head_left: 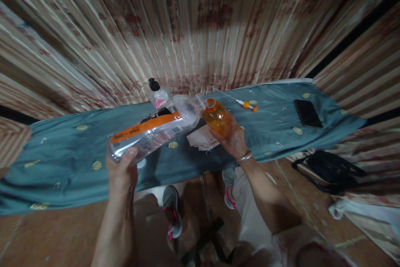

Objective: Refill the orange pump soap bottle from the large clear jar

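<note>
My left hand is closed round the base of a large clear plastic bottle with an orange and silver label. The bottle is tilted, its neck toward the right, at the mouth of a small orange bottle. My right hand grips that orange bottle from the right side, its open mouth facing up and slightly left. Whether liquid is passing between the two is hard to make out. Beyond them lies an orange and white spray pump with a thin clear tube.
A pump bottle with a black top stands at the table's back edge. A folded pale cloth lies below my right hand. A phone rests on the teal tablecloth at right. A black bag sits beyond the table's front edge.
</note>
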Tool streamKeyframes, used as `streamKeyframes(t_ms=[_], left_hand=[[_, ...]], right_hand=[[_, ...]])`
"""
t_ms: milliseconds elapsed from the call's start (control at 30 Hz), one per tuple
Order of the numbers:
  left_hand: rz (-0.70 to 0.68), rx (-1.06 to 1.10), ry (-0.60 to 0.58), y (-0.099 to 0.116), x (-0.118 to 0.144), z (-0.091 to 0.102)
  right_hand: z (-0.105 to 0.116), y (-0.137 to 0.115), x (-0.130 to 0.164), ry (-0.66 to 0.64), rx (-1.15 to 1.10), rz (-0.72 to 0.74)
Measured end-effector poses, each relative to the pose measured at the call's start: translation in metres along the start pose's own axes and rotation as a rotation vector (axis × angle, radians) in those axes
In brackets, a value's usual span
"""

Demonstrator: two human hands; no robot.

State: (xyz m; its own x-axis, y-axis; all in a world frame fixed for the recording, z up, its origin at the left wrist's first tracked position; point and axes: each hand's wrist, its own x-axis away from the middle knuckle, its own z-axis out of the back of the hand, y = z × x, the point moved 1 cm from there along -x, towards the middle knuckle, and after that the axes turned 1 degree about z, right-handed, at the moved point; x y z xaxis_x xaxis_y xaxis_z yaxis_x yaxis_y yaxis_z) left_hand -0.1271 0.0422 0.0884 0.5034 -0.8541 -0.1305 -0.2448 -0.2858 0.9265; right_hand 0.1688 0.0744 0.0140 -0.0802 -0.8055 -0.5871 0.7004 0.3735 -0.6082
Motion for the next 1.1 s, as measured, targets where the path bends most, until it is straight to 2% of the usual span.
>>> streamKeyframes(t_ms=[1100], left_hand=[[-0.022,-0.063,-0.028,-0.0069,-0.0019,0.008]], right_hand=[[-0.0005,0.0027,-0.0001,0.017,0.0,-0.009]])
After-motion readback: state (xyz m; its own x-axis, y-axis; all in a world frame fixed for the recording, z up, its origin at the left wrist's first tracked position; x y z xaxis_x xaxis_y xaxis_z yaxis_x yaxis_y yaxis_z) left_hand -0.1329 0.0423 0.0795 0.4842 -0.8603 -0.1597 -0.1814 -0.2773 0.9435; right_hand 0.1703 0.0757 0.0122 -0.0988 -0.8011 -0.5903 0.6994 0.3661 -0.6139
